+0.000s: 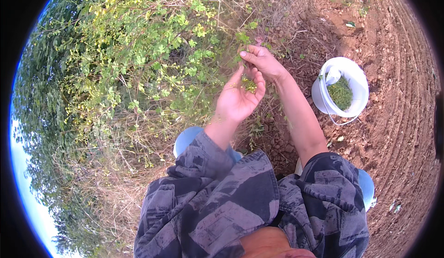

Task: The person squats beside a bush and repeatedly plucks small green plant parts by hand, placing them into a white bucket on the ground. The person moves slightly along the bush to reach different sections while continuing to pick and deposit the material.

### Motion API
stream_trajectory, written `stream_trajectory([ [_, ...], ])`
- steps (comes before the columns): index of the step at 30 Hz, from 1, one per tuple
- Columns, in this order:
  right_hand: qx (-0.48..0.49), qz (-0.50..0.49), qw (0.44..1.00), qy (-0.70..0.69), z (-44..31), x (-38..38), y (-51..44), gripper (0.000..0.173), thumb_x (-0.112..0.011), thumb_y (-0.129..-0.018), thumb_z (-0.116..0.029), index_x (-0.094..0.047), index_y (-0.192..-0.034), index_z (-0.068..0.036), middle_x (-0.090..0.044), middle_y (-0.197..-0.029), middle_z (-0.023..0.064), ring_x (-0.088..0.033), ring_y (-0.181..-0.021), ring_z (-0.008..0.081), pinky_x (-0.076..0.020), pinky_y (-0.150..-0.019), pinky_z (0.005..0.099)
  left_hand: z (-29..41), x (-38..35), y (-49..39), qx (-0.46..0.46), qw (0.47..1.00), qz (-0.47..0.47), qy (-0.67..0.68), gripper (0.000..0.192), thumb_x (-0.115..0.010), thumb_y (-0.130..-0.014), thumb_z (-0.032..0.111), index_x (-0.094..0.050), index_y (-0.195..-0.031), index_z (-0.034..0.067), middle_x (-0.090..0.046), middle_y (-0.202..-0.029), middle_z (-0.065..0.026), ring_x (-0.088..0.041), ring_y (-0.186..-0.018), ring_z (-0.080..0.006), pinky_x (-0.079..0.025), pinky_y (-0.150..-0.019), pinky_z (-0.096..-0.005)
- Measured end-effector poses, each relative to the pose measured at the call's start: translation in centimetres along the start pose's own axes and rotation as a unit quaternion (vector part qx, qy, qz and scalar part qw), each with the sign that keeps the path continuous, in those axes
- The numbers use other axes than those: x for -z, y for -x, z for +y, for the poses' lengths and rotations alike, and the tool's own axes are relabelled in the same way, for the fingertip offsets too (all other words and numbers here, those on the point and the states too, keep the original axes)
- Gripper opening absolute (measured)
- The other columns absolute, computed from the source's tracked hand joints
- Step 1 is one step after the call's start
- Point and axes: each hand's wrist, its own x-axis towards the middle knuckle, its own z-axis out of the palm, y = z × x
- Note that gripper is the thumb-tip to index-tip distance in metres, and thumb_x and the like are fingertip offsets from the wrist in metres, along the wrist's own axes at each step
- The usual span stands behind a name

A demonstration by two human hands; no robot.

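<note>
My left hand (236, 96) is turned palm up and cupped around a small heap of yellow-green buds or flower heads (249, 85). Just above it, my right hand (262, 62) pinches a thin green leafy sprig (242, 39) between thumb and fingers. The tips of both hands are close together, and I cannot tell whether the left fingertips also touch the sprig. A few loose buds cling to my left palm and wrist. Left of my hands grows a dense plant with lobed leaves and small yellow buds (166, 60).
A white plastic bucket (317, 93) with a wire handle stands on the brown soil to my right. Inside lie green-yellow plant pickings (340, 93) and a whitish object (333, 76). Furrowed soil (399, 119) runs along the right; dry grass (114, 188) covers the lower left.
</note>
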Motion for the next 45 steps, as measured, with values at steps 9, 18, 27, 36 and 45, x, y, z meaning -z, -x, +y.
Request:
stream_trajectory([
  [9, -0.030, 0.123, 0.989, -0.070, 1.0, -0.1, -0.3, 0.015, -0.059, -0.087, -0.019, -0.052, -0.081, -0.008, -0.060, -0.069, 0.0072, -0.052, -0.050, 0.0086, -0.0397, -0.043, 0.0207, -0.5, 0.7, 0.6, 0.008, 1.000, 0.021, 0.016, 0.023, -0.035, -0.097, 0.023, -0.045, -0.080, 0.010, -0.041, -0.069, 0.0010, -0.039, -0.056, -0.0100, -0.032, -0.045, -0.0225],
  [18, -0.077, 0.188, 0.971, -0.126, 1.1, -0.9, -1.2, 0.014, -0.055, -0.088, -0.012, -0.046, -0.087, -0.001, -0.059, -0.070, 0.0117, -0.051, -0.049, 0.0114, -0.0416, -0.042, 0.0241, -1.3, 0.0, 1.5, -0.032, 0.996, 0.087, -0.019, 0.022, -0.036, -0.096, 0.023, -0.043, -0.078, 0.013, -0.036, -0.062, 0.0043, -0.031, -0.045, -0.0065, -0.021, -0.034, -0.0211],
  [27, -0.091, 0.189, 0.971, -0.116, 1.3, -1.0, -1.8, 0.015, -0.053, -0.088, -0.010, -0.045, -0.091, 0.002, -0.060, -0.072, 0.0148, -0.049, -0.047, 0.0121, -0.0409, -0.041, 0.0234, -1.7, -0.2, 2.1, -0.046, 0.995, 0.085, -0.006, 0.024, -0.035, -0.097, 0.024, -0.044, -0.077, 0.014, -0.034, -0.061, 0.0049, -0.030, -0.045, -0.0058, -0.019, -0.033, -0.0201],
  [36, -0.035, 0.311, 0.950, 0.008, 1.0, 1.1, -2.5, 0.016, -0.051, -0.091, -0.014, -0.050, -0.089, 0.002, -0.061, -0.072, 0.0114, -0.054, -0.050, 0.0122, -0.0448, -0.040, 0.0237, -2.5, 0.7, 4.3, -0.020, 0.996, 0.088, -0.004, 0.026, -0.035, -0.097, 0.024, -0.042, -0.074, 0.013, -0.034, -0.060, 0.0050, -0.029, -0.045, -0.0055, -0.020, -0.034, -0.0203],
  [45, 0.357, 0.330, 0.526, 0.697, 0.9, -3.2, -0.7, 0.037, -0.059, -0.079, -0.009, -0.051, -0.113, 0.001, -0.041, -0.130, 0.0154, -0.040, -0.117, 0.0325, -0.0308, -0.098, 0.0421, -1.4, 2.6, 3.2, -0.106, 0.988, 0.105, -0.028, 0.009, -0.044, -0.088, 0.012, -0.047, -0.087, 0.004, -0.048, -0.081, -0.0073, -0.048, -0.073, -0.0174, -0.040, -0.058, -0.0276],
])
